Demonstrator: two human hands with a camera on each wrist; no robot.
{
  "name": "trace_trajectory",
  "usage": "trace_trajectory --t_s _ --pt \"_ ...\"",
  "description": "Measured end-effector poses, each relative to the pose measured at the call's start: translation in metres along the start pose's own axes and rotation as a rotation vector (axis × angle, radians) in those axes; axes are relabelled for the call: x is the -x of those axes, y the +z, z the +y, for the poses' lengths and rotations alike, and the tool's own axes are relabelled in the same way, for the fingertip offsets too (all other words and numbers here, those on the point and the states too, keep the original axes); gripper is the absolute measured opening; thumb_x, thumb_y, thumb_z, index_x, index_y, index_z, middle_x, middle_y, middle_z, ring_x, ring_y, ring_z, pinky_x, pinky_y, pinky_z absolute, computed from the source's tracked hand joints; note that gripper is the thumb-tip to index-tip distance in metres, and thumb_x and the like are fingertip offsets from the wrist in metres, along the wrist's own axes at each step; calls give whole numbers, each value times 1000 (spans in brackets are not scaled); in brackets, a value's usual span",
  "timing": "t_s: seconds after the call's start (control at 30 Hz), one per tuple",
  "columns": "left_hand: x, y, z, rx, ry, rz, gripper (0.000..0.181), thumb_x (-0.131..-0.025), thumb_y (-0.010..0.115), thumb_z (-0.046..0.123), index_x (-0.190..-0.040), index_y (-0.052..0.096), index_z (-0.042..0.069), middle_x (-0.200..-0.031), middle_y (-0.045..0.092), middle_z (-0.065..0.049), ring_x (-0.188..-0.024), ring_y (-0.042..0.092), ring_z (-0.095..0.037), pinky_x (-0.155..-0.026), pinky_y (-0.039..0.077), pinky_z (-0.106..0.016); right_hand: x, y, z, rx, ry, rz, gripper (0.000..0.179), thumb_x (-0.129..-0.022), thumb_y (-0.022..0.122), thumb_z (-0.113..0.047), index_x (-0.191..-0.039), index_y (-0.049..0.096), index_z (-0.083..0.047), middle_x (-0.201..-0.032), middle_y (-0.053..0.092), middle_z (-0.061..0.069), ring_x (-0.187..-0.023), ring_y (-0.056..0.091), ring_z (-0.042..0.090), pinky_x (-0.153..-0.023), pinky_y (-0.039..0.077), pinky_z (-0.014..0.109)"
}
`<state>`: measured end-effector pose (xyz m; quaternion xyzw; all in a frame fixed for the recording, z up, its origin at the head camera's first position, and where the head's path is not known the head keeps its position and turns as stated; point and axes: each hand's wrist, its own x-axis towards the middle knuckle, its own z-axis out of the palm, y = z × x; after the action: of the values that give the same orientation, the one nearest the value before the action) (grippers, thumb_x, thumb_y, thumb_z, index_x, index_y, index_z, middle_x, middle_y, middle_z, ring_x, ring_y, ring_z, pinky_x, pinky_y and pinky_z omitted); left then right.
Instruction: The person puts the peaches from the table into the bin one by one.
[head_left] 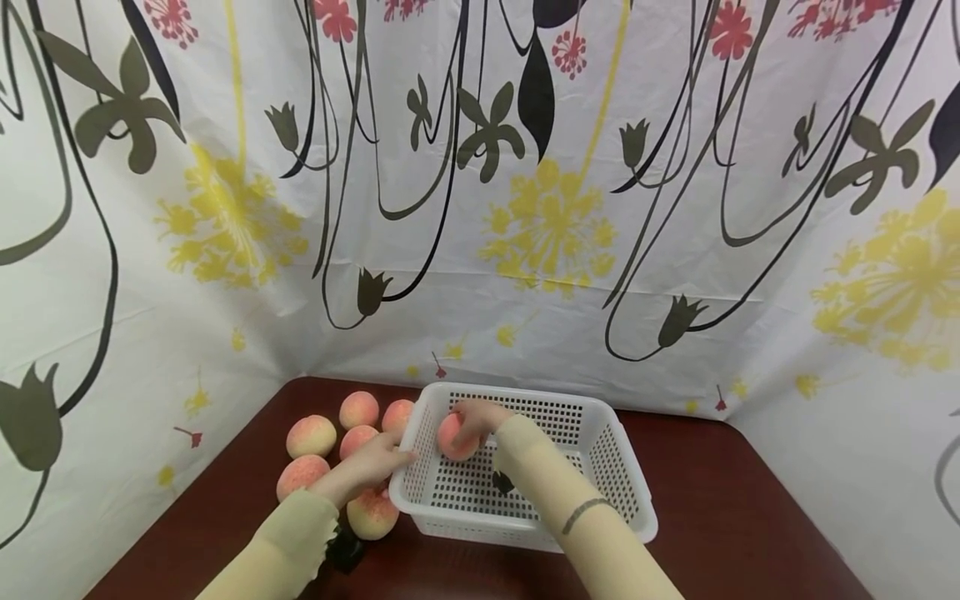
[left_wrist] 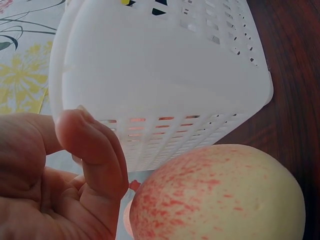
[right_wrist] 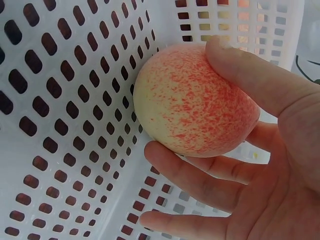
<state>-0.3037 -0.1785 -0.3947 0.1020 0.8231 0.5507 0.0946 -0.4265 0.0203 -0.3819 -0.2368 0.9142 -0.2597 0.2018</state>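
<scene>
A white perforated plastic basket stands on the dark table. Inside it, toward the left end, my right hand holds a red-and-yellow peach. The right wrist view shows the thumb over that peach and the fingers beneath it, close to the basket floor. At the basket's left rim, my left hand grips the edge, its fingers curled there in the left wrist view. Just below the left hand lies another peach, on the table outside the basket.
Several more peaches lie grouped on the table left of the basket, some partly hidden by the left hand and the basket. Behind and beside the table hangs a white flower-patterned cloth.
</scene>
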Motion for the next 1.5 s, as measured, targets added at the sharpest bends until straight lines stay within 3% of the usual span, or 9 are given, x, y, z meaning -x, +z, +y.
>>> trace_trajectory --t_s 0.17,0.4,0.8,1.03,1.17,1.33,1.5 --pt "3 1 0 -1 11 10 44 -100 49 10 -138 41 -9 -98 68 -21 -61 65 -22 -43 45 -29 -8 8 5 33 6 44 50 -74 80 -9 -121 61 -7 -99 59 3 -82 59 17 -68 55 36" --pt "3 1 1 -6 3 9 44 -100 49 10 -138 40 -9 -95 68 -20 -54 60 -17 -42 43 -27 -9 11 0 55 22 91 73 -73 82 -11 -138 50 -8 -122 58 8 -91 58 18 -72 52 34" --pt "3 1 1 -10 -16 11 42 -100 49 10 -137 42 -8 -96 68 -18 -57 63 -19 -44 45 -28 -8 16 -6 100 10 132 53 -69 82 -10 -115 58 -11 -99 59 2 -85 57 18 -69 51 34" --pt "2 0 1 -6 -18 1 41 -100 49 11 -136 43 -9 -97 67 -19 -55 61 -17 -44 44 -27 -16 16 -5 138 50 134 60 -70 83 -14 -123 57 -11 -104 60 3 -86 58 18 -70 51 35" --pt "1 0 2 -7 -27 2 41 -100 49 11 -136 43 -8 -98 68 -19 -59 63 -19 -46 46 -28 -14 14 -5 146 38 126 57 -69 83 -15 -120 58 -12 -103 59 2 -88 58 19 -74 51 37" --pt "0 1 2 -11 -23 1 41 -100 49 11 -136 44 -8 -98 67 -19 -59 63 -19 -47 47 -28 -4 5 -5 200 -8 106 68 -72 83 -24 -132 53 -12 -121 58 7 -109 56 23 -90 47 41" --pt "2 -2 0 -2 -10 -6 42 -100 48 11 -137 42 -9 -93 68 -18 -50 57 -15 -43 42 -25 10 -21 1 235 -67 119 79 -77 80 -33 -144 44 -13 -145 43 13 -132 40 31 -102 38 48"
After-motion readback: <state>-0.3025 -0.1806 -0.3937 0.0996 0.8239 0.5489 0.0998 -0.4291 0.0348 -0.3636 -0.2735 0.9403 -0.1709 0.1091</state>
